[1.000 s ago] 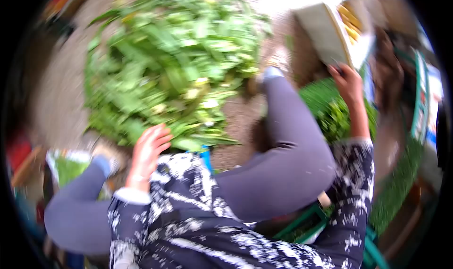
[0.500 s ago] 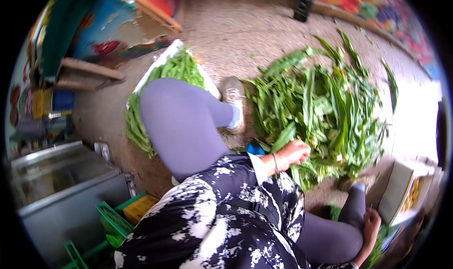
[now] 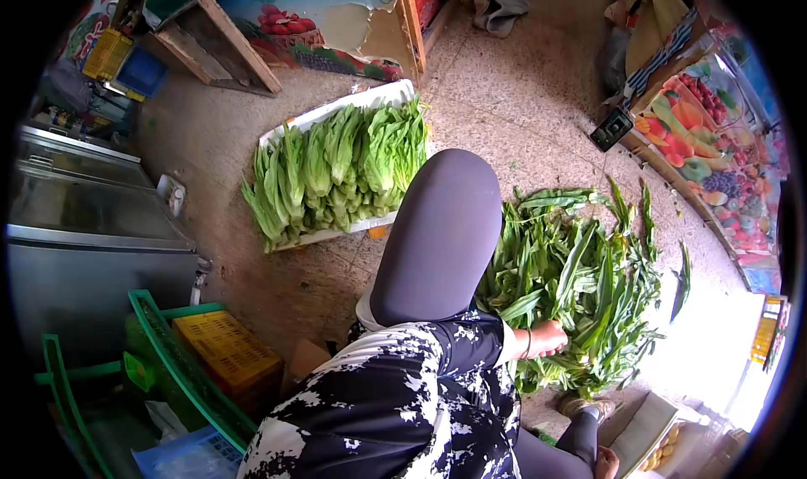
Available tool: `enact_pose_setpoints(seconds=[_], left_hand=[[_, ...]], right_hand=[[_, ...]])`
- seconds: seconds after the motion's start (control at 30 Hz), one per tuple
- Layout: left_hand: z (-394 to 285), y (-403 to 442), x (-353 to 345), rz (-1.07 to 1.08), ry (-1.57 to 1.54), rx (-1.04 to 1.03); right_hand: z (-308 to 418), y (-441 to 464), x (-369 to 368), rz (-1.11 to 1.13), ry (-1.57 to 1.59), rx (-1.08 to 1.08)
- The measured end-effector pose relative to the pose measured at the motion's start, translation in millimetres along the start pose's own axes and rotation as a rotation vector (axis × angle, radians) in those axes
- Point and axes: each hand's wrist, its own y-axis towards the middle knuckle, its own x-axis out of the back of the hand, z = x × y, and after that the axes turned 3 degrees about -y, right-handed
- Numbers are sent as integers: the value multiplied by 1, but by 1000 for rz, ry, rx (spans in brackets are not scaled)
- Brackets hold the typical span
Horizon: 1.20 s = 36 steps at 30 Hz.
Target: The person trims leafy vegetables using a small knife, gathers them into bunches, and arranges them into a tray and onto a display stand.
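My left hand point(image 3: 548, 338), with a band at the wrist, reaches over a heap of loose green leaves point(image 3: 588, 286) on the floor. Its fingers are closed, and what they hold, if anything, cannot be made out. At the lower edge my right hand point(image 3: 606, 462) shows only in part, beside my right lower leg. Its fingers look curled, their contents hidden. Left of my raised knee point(image 3: 450, 218), a white tray point(image 3: 340, 102) holds rows of leafy green lettuce-like heads point(image 3: 336, 160).
A metal cabinet point(image 3: 92, 218) stands at left. Below it are green crates point(image 3: 181, 370) and a yellow crate point(image 3: 227, 344). A wooden frame point(image 3: 218, 46) leans near a fruit-printed panel point(image 3: 311, 25). At lower right sits a white box point(image 3: 643, 428) with yellowish produce.
My view has swung, bringing the tray of greens fully into sight. My left hand stays over the leaf heap with fingers closed. My right hand now sits lower, partly cut off.
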Motion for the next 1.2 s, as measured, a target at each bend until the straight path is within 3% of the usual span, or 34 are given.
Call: enact_pose_setpoints(seconds=[0.17, 0.27, 0.3, 0.33, 0.37, 0.43, 0.5, 0.53, 0.57, 0.6, 0.63, 0.7, 0.73, 0.8, 0.83, 0.87, 0.97, 1.07, 1.2], left_hand=[[-41, -42, -12, 140, 112, 45], [-122, -148, -12, 548, -17, -371], [-139, -166, -3, 669, -27, -593], [-175, -208, 20, 695, -66, -673], [-188, -217, 37, 778, -266, -889], [-223, -248, 99, 358, -196, -1195], [-236, -252, 164, -343, 53, -1258], [-229, -230, 206, -535, 106, -1260], [-212, -200, 253, -735, 145, -1132], [-184, -171, 299, -1090, 428, -947], [-154, -150, 336, -1275, 540, -643], [-112, -120, 367, -1544, 702, -363], [-109, -116, 371, -1533, 704, -357], [-100, -108, 381, -1466, 340, -426], [-98, -102, 387, -1465, 337, -425], [-97, -96, 393, -1496, 345, -452], [-97, -91, 409, -1508, 377, -427], [-93, -87, 429, -1452, 213, -318], [-78, -75, 460, -1462, 162, -329]], right_hand=[[4, -7, 6, 9, -44, -13], [6, -5, 9, 20, -63, -9], [7, -3, 10, 29, -72, -3], [9, -1, 13, 33, -82, 1], [13, 3, 14, 44, -91, 2], [20, 8, 19, 59, -119, 4], [28, 13, 24, 77, -140, 8], [33, 16, 27, 85, -150, 6], [38, 17, 29, 90, -162, 5], [42, 20, 32, 95, -171, 9], [51, 21, 34, 101, -186, 15], [51, 27, 34, 61, -178, 57], [47, 28, 33, 25, -166, 98], [37, 38, 32, 34, -62, 45], [37, 42, 32, 32, 57, 3], [37, 46, 35, 45, -17, 13], [98, 40, 40, -39, 127, 48], [147, 40, 28, -83, 287, 129], [173, 38, 10, 19, 36, 177]])
